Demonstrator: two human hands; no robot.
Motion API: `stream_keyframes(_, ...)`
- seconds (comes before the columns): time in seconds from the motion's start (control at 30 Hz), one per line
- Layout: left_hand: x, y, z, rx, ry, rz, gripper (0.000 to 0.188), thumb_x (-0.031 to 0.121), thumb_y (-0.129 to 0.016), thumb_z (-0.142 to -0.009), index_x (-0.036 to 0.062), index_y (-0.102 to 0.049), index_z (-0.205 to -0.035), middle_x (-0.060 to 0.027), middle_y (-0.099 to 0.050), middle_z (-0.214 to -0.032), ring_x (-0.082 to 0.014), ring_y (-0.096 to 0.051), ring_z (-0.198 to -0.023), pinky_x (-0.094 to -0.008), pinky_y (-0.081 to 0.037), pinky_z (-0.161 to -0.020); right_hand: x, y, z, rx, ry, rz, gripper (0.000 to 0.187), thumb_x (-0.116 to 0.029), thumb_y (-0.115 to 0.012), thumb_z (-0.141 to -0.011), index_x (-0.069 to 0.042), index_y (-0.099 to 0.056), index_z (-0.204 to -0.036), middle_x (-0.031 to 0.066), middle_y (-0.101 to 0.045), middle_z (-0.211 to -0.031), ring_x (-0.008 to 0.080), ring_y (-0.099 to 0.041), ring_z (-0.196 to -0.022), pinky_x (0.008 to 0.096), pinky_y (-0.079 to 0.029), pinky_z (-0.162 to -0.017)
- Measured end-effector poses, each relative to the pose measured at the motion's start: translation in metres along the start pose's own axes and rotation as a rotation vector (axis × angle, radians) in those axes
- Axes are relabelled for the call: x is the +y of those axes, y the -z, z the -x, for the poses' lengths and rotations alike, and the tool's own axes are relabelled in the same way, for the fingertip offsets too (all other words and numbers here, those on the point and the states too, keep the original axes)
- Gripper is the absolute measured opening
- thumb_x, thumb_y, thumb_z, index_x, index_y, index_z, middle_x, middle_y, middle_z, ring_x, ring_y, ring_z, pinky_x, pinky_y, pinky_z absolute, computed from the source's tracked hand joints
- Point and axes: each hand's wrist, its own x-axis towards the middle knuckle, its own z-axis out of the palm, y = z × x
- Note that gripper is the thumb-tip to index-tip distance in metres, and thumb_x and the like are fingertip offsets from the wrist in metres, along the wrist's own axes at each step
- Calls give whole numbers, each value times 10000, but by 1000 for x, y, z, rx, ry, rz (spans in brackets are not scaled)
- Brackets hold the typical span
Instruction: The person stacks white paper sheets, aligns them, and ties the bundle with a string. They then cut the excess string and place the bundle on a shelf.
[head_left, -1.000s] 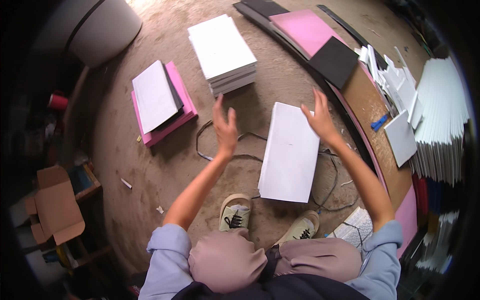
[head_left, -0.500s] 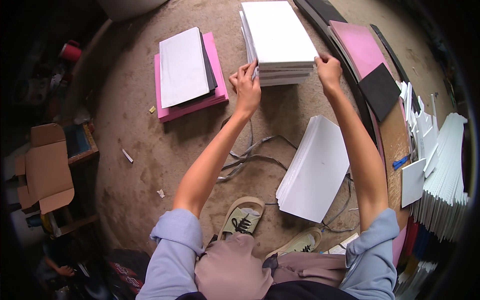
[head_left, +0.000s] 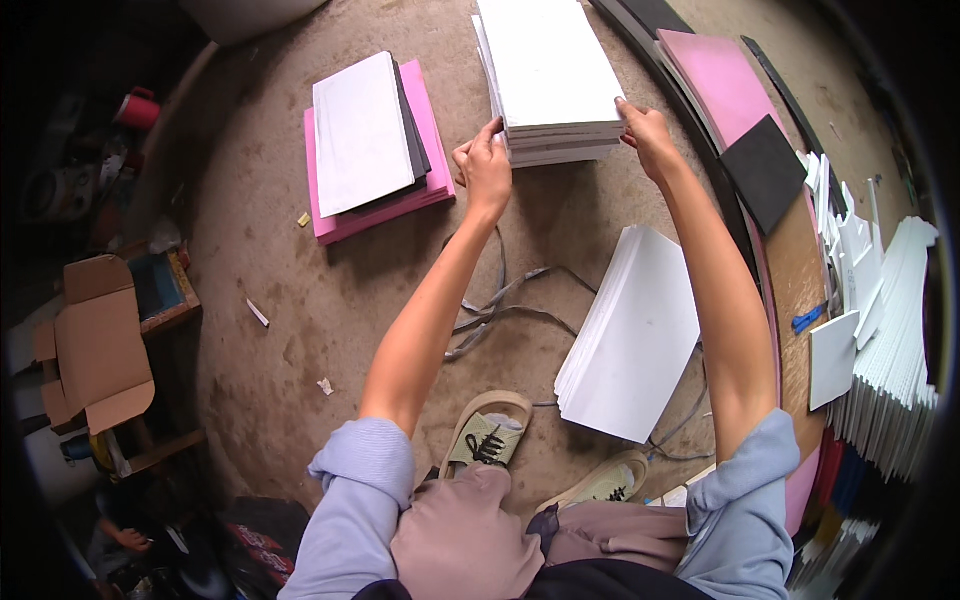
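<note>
The person's 2 hands are at the near end of a tall stack of white sheets [head_left: 553, 65], which stands on the brown floor [head_left: 290, 400] in the upper middle of the view. The left hand [head_left: 485, 180] touches the near left corner, with its fingers bent and narrow. The right hand [head_left: 650, 140] is at the near right corner, its thumb against the upper edge and its other fingers curled below. I cannot tell if these fingers grip some sheets or only press on the sides. To the left of the tall stack lies a pink stack [head_left: 440, 187], and on it are a black sheet [head_left: 411, 135] and a white sheet [head_left: 362, 135]. Nearer to the person, by the right forearm, there is a lower white stack [head_left: 632, 335], its sheets slightly fanned at the left side. A grey strap [head_left: 505, 312] lies in loops beside it.
</note>
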Motion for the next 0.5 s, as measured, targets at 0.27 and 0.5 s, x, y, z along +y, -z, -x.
stream_keyframes(0.27, -20, 14, 29, -225, 51, 192, 433, 396, -335, -900, 97, -490, -1172, -175, -420, -1201, -264, -300, -1137, -368, -233, -961, -42, 23, 62, -226, 18, -168, 515, -349, -515, -802, 35, -455, -1141, 155, -493, -1116, 230, -499, -993, 342, -421, -841)
stream_keyframes(0.5, 3, 24, 41, -369, 197, 806, 732, 584, -355, -832, -4, -306, -1265, -142, -434, -1215, -244, -429, -1112, -369, -354, -928, -9, 58, 193, -233, 153, -215, 620, -343, -655, -697, 41, -407, -1116, 155, -509, -978, 207, -519, -898, 338, -416, -811)
